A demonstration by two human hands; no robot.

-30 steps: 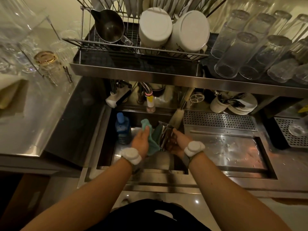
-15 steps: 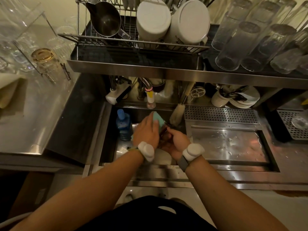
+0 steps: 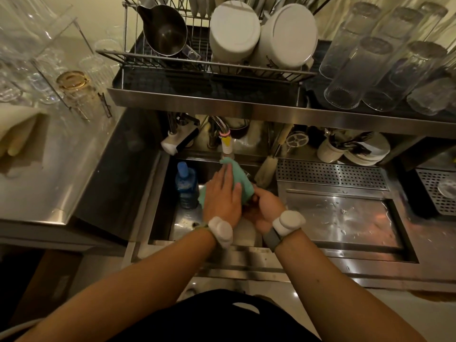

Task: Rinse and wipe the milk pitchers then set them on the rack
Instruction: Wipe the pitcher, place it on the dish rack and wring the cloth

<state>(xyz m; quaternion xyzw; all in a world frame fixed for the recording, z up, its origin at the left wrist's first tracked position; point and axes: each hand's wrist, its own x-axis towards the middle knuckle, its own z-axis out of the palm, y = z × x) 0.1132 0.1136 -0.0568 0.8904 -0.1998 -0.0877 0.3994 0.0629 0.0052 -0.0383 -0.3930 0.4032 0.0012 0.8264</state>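
Left hand lies flat, fingers straight, pressing the teal cloth over the sink. Right hand curls round the held pitcher, which is almost wholly hidden under cloth and hands. Another pitcher sits tilted in the rack above; the rack's top is cut off by the frame.

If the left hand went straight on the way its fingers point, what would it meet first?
Probably the tap nozzle with the yellow tip, just beyond the teal cloth under the left hand; depth is unclear, so it might pass beneath it.
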